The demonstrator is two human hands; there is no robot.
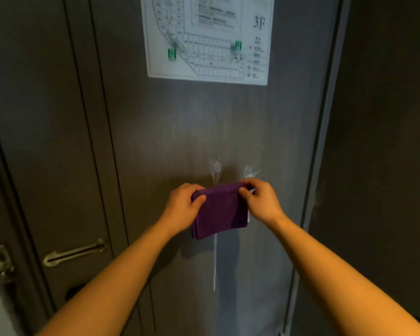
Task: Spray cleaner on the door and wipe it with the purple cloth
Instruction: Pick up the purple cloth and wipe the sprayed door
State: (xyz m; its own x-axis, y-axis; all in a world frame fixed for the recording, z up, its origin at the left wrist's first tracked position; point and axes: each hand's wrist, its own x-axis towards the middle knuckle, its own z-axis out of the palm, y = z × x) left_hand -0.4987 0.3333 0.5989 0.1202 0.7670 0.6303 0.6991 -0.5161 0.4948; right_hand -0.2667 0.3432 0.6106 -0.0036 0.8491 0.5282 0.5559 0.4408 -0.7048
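The dark grey door [180, 129] fills the view in front of me. White foamy cleaner [215, 167] sits in two blotches on it, and a thin streak runs down below. A folded purple cloth [218, 212] hangs in front of the door just under the blotches. My left hand [183, 206] pinches its top left corner and my right hand [260, 200] pinches its top right corner. No spray bottle is in view.
A white floor-plan sheet marked 3F [207, 37] is stuck high on the door. A metal lever handle [74, 252] and a lock plate [3, 261] sit at the lower left. The grey door frame [325, 141] and a dark wall stand to the right.
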